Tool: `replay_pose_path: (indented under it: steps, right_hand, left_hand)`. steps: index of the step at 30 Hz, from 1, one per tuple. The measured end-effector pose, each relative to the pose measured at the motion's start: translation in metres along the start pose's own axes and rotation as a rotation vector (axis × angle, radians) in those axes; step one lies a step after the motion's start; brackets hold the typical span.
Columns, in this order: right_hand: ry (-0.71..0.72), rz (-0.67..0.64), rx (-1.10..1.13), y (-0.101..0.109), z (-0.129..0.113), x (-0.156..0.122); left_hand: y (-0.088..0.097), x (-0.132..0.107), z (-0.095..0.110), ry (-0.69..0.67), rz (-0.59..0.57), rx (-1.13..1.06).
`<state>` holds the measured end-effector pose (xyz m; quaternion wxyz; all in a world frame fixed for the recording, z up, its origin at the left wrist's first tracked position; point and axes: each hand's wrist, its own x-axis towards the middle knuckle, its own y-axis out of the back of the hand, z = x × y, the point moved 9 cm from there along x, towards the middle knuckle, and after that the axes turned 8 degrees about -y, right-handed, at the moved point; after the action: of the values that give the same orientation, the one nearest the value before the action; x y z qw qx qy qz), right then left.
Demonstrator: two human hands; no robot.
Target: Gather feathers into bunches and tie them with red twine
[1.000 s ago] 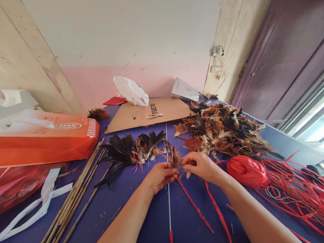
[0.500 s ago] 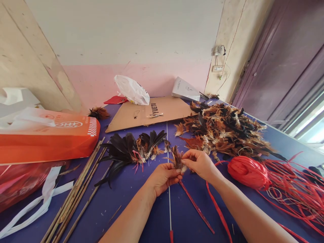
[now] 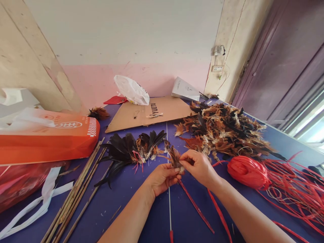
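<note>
A small bunch of brown feathers (image 3: pixel 174 156) is pinched by its pale lower end in my left hand (image 3: pixel 165 176). My right hand (image 3: pixel 196 165) is closed at the bunch's right side, thumb and forefinger pressed together on feathers there; their exact hold is partly hidden. From under my left hand a red plastic strip (image 3: pixel 194 206) runs down over the blue table (image 3: pixel 136 219). Left of the hands lie black feather bundles (image 3: pixel 126 145), one tied with pink-red string. On the right spreads a large heap of brown and black feathers (image 3: pixel 225 131).
A red ball of plastic twine (image 3: pixel 248 172) with loose strands sits at right. Thin bamboo sticks (image 3: pixel 73 195) lie at left beside an orange bag (image 3: pixel 48 138). Behind are a cardboard sheet (image 3: pixel 152 111), a white plastic bag (image 3: pixel 131 90) and a grey-white box (image 3: pixel 185 89).
My right hand has shifted slightly left, its fingers turned closer over the bunch. My left hand stays nearly in place, and the feathers tilt a little to the left.
</note>
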<state>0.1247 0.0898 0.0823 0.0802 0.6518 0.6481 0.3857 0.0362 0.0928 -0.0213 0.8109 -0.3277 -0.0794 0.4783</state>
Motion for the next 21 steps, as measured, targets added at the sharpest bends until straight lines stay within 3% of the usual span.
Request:
replay_pose_path:
  steps: [8,10,13,15,17,19,21]
  right_hand:
    - [0.067,0.012,-0.015,-0.005,-0.008,-0.003]
    - [-0.017,0.031,0.071,-0.002,0.000,0.000]
    - [-0.273,0.062,0.249,0.004,0.027,0.003]
    - [-0.444,-0.012,0.363,-0.001,0.043,0.003]
    - [-0.549,-0.176,0.481,-0.016,0.050,-0.001]
    - [-0.581,-0.316,0.604,-0.031,0.047,-0.005]
    - [-0.572,-0.358,0.703,-0.039,0.042,-0.007]
  left_hand:
    - [0.000,0.000,-0.006,0.024,0.009,0.028]
    - [0.001,0.001,-0.004,0.008,0.017,0.026]
    - [0.005,0.002,0.005,-0.063,0.057,-0.007]
    - [0.009,0.003,0.012,-0.120,0.101,-0.031]
    - [0.011,0.002,0.018,-0.161,0.127,-0.043]
    - [0.009,0.002,0.020,-0.178,0.115,-0.026]
    - [0.004,0.001,0.020,-0.181,0.080,0.009]
